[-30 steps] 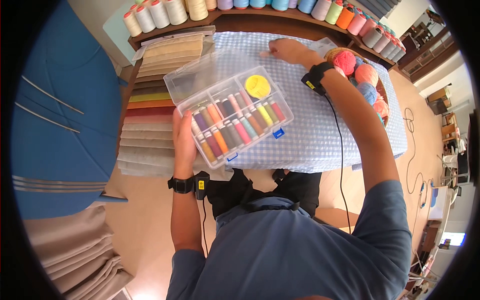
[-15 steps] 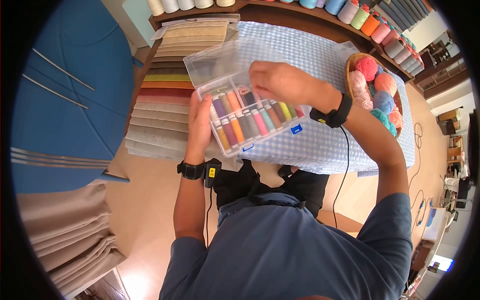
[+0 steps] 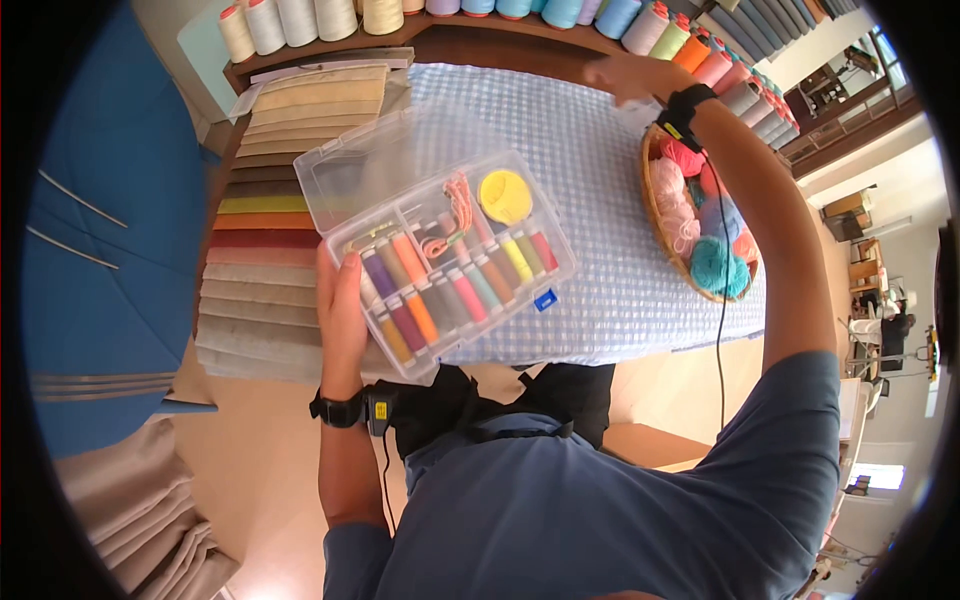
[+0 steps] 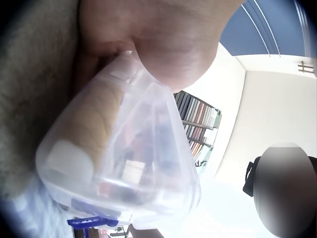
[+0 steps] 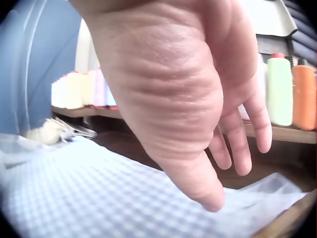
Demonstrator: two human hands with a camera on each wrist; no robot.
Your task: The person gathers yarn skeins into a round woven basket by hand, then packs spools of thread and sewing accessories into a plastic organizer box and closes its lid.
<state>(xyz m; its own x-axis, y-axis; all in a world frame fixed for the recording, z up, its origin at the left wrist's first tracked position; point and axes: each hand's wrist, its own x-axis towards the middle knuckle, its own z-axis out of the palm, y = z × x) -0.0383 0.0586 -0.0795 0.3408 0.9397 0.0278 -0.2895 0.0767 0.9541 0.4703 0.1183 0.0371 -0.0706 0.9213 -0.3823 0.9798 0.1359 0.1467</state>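
Observation:
My left hand [image 3: 343, 310] grips the left end of a clear plastic thread box [image 3: 570, 262], thumb over its rim. In the left wrist view the palm lies against the corner of the box [image 4: 143, 198]. Rows of coloured thread spools [image 3: 468, 298] fill the box, with a yellow round piece [image 3: 506, 196] in the back right compartment. A pink skein of thread [image 3: 461, 203] lies loosely across the middle spools. My right hand [image 3: 632, 78] is stretched out to the table's back right, fingers extended and holding nothing, above a clear plastic bag or packet [image 5: 277, 191].
A wicker basket [image 3: 655, 215] of yarn balls [image 3: 720, 265] stands at the right on the checked tablecloth [image 3: 600, 300]. Fabric swatches [image 3: 265, 250] lie along the left. Large thread cones [image 3: 320, 22] line the raised shelf behind. A cable [image 3: 722, 350] hangs from my right wrist.
My right hand has gone from the table's back to over the box, then out to the back right. The pink skein now lies on the spools. My left hand keeps its grip.

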